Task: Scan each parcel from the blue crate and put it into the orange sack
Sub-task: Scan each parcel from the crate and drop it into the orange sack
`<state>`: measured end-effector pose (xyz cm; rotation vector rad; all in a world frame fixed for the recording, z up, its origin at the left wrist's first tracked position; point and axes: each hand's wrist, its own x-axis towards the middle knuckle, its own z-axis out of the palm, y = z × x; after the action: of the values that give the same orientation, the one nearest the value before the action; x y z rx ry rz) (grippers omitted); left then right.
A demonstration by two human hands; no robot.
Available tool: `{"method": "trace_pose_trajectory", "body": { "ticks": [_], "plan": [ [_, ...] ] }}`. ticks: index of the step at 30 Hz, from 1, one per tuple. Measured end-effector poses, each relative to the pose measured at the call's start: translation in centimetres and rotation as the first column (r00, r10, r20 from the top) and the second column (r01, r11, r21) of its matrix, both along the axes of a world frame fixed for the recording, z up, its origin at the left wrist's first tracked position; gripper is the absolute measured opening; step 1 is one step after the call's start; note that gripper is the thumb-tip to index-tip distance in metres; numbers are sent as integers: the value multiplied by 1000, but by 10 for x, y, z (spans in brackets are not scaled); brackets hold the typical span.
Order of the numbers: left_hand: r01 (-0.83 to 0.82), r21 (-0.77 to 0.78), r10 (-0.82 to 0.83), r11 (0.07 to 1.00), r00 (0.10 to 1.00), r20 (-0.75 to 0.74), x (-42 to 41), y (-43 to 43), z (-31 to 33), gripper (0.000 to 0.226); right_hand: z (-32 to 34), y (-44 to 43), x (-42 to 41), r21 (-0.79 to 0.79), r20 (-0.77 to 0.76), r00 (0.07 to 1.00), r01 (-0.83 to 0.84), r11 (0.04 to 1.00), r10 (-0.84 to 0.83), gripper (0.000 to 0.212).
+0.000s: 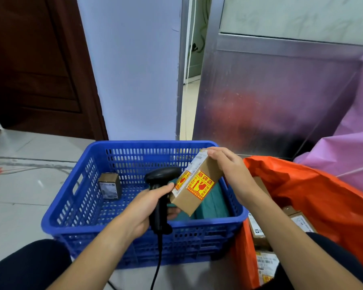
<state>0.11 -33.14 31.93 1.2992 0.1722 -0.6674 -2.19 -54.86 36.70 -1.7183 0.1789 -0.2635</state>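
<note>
While the right hand [224, 164] grips a box [194, 185] tilted above the crate [76, 206], the left hand [147, 208] holds the scanner [159, 185] against it. Scanning appears underway; the sack [323, 195] comes next.

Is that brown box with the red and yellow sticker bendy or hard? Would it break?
Probably stiff: the cardboard box has straight edges though the right hand grips only its top end. Likely light, since that one hand holds it up tilted. Its sticker shows a broken-glass mark, so what's inside may break if dropped.
</note>
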Motion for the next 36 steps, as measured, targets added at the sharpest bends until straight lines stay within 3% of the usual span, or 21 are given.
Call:
{"method": "trace_pose_trajectory", "body": {
  "ticks": [10, 16, 24, 29, 32, 36],
  "plan": [
    [-79, 9, 78, 997, 990, 117, 0, -1, -1, 30, -4, 1, 4, 25, -26, 999, -27, 999, 27, 27],
    [-119, 5, 116, 993, 975, 189, 0, -2, -3, 32, -10, 5, 3, 143, -106, 994, 30, 989, -14, 72],
    [-191, -13, 187, 981, 942, 277, -3, -6, 0, 27, -20, 27, 4, 221, -128, 990, -32, 975, 62, 37],
    [-143, 43, 122, 989, 939, 323, -6, -6, 1, 27, -31, 36, 5, 260, -111, 993, 0, 966, 29, 45],
    [-137, 73, 106, 988, 937, 333, -6, -3, 1, 25, -31, 38, 4, 239, -136, 988, -43, 970, 77, 29],
    [-128, 83, 94, 988, 939, 331, -3, 1, 2, 24, -30, 36, 4, 200, -143, 983, -86, 976, 116, 27]
  ]
}}
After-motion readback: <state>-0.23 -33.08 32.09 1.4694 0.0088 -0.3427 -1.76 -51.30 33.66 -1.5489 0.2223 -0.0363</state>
